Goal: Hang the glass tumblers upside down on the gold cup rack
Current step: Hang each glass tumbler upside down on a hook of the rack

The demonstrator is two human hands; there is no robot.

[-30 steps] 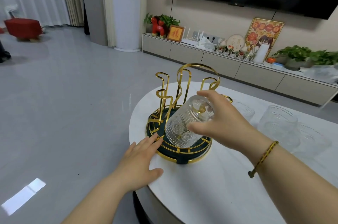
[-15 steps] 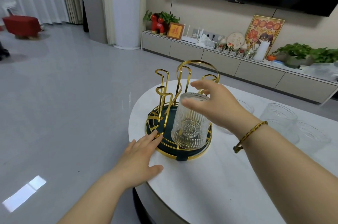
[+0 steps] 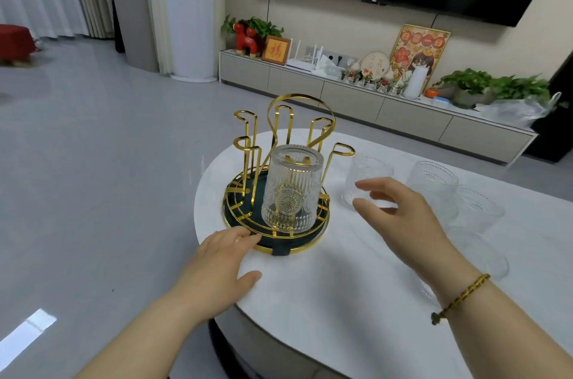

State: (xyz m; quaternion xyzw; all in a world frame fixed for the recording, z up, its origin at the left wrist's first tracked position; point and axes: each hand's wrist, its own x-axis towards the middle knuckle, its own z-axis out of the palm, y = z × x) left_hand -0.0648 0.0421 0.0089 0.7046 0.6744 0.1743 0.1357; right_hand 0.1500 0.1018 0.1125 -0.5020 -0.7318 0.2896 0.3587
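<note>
The gold cup rack (image 3: pixel 248 143) stands on a round dark-green base at the left end of the white table (image 3: pixel 325 279). One ribbed glass tumbler (image 3: pixel 291 189) hangs upside down on a front peg of the rack. My left hand (image 3: pixel 220 257) lies flat on the table, fingertips touching the base's gold rim. My right hand (image 3: pixel 400 214) hovers open to the right of the rack, holding nothing, in front of an upright tumbler (image 3: pixel 369 174). More tumblers (image 3: pixel 434 183) stand to the right, one partly hidden behind my right wrist.
The table's rounded left edge drops to a grey floor (image 3: pixel 93 192). A low TV cabinet (image 3: pixel 356 96) with plants and ornaments runs along the far wall under a dark screen.
My right hand has let go of the tumbler, which now hangs upside down on the rack, and has moved right toward the standing tumblers. My left hand has stayed at the base.
</note>
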